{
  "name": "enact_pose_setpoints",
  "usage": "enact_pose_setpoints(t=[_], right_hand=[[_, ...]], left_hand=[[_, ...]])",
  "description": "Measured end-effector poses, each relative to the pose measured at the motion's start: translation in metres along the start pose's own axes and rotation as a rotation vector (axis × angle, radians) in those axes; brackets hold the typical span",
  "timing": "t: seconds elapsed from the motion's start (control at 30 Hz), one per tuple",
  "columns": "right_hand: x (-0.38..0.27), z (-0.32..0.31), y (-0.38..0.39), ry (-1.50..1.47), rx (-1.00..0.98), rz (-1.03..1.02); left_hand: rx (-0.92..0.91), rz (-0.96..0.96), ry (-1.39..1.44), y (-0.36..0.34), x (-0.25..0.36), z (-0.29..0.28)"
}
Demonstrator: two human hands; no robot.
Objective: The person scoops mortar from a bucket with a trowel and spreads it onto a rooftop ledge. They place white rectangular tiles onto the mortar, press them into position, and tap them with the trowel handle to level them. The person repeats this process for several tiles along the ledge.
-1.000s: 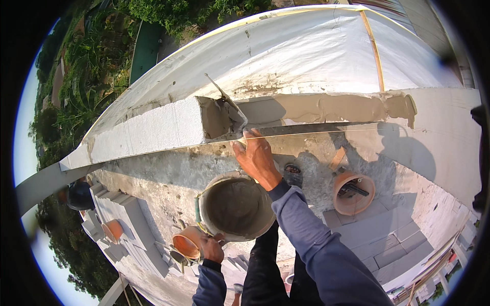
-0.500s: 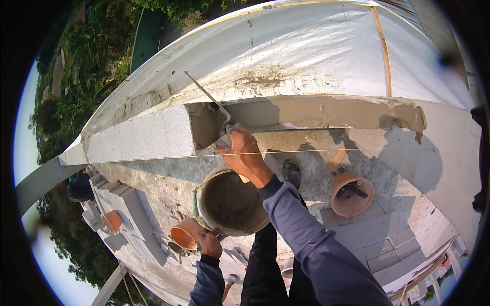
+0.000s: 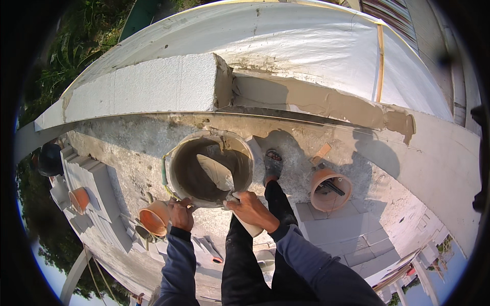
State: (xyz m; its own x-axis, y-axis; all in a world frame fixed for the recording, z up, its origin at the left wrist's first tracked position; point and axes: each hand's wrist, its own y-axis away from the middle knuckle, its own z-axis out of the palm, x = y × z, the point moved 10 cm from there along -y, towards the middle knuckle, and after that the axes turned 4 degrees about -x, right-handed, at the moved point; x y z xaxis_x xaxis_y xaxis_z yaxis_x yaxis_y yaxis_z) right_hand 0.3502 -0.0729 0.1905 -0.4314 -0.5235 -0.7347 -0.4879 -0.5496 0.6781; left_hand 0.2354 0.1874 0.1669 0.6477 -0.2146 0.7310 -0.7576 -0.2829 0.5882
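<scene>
In my right hand (image 3: 253, 211) is a trowel (image 3: 215, 172), fingers closed round its handle, its broad blade down inside a round bucket (image 3: 178, 178) of grey mortar (image 3: 240, 162). My left hand (image 3: 181, 214) grips the near left rim of that bucket, by its green-sleeved handle (image 3: 164, 171). Beyond the bucket, a white block (image 3: 148, 84) sits on the wall, with mortar on its right end face. A bed of wet mortar (image 3: 332, 104) runs along the wall top to the right of the block.
White sheeting (image 3: 316, 46) rises behind the wall. Orange buckets (image 3: 154, 217) stand at left, and another orange bucket (image 3: 326, 203) holding dark tools is at right. Stacked grey blocks (image 3: 94, 191) lie left. My sandalled foot (image 3: 273, 166) stands beside the mortar bucket. Another person's hand (image 3: 138, 297) shows at lower left.
My right hand has drawn the trowel back from the wall's block end and lowered it into the bucket. My left hand stays at the bucket rim. The view has shifted.
</scene>
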Motion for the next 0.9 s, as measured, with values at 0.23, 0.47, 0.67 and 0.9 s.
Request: enact_pose_setpoints(t=[0.23,0.47,0.67,0.9], right_hand=[[-0.067,0.044,-0.080,0.102,0.409,-0.344],[0.110,0.090,-0.088,1.011,0.049,-0.178],[0.265,0.034,-0.095,0.597,0.324,0.293],[0.320,0.042,-0.086,1.230,0.179,0.459]], left_hand=[[0.301,-0.408,1.008,-0.068,-0.122,-0.064],[0.509,-0.305,1.434,-0.163,-0.248,-0.112],[0.549,-0.324,1.078,-0.212,-0.388,-0.131],[0.539,-0.363,1.635,-0.140,-0.406,-0.091]])
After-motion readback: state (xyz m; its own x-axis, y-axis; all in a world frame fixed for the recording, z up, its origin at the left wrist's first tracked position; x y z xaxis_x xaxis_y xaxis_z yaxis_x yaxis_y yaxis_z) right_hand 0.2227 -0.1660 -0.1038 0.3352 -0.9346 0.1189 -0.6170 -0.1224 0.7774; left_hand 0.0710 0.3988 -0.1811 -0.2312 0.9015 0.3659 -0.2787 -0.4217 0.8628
